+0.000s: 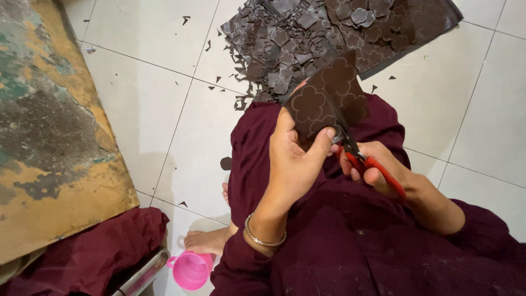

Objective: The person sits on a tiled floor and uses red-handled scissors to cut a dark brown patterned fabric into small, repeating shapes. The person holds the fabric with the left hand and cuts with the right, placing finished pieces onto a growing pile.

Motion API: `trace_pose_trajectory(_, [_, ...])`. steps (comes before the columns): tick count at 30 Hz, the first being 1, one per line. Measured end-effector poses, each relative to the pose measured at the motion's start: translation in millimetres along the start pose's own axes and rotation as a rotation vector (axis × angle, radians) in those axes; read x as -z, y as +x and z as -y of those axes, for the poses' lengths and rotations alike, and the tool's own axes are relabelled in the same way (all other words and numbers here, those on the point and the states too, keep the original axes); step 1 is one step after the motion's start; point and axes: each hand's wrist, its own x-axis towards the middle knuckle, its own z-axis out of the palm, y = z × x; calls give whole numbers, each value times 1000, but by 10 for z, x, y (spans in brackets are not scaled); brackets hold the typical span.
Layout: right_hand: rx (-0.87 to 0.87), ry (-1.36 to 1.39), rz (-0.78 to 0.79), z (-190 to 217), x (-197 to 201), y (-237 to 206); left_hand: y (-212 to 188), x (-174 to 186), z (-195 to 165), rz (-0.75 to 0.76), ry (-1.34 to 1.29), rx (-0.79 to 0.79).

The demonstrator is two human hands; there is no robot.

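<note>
My left hand [293,159] pinches a dark brown sheet [329,96] marked with flower outlines, thumb on its lower edge. My right hand [378,170] grips red-handled scissors [359,156], whose blades reach up into the sheet from below. Both hands hover over my lap, which is covered in maroon cloth [350,241]. A silver bracelet [263,237] circles my left wrist.
A heap of dark brown flower cut-outs and scraps [323,38] lies on the white tiled floor [159,104] ahead. A worn, paint-stained board [49,126] slants at the left. A pink cup [190,269], a bare foot [205,240] and maroon fabric [93,252] sit at the lower left.
</note>
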Motion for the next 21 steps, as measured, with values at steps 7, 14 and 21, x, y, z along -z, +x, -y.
trace_pose_trajectory(7, [-73,66,-28,-61,-10,-18,43,16,28,-6,14,13])
trace_pose_trajectory(14, [-82,31,-34,-103,-31,10,47,46,-36,25,63,20])
trace_pose_trajectory(21, [36,154,95,59,-17,25,32,65,-25,94,-23,-1])
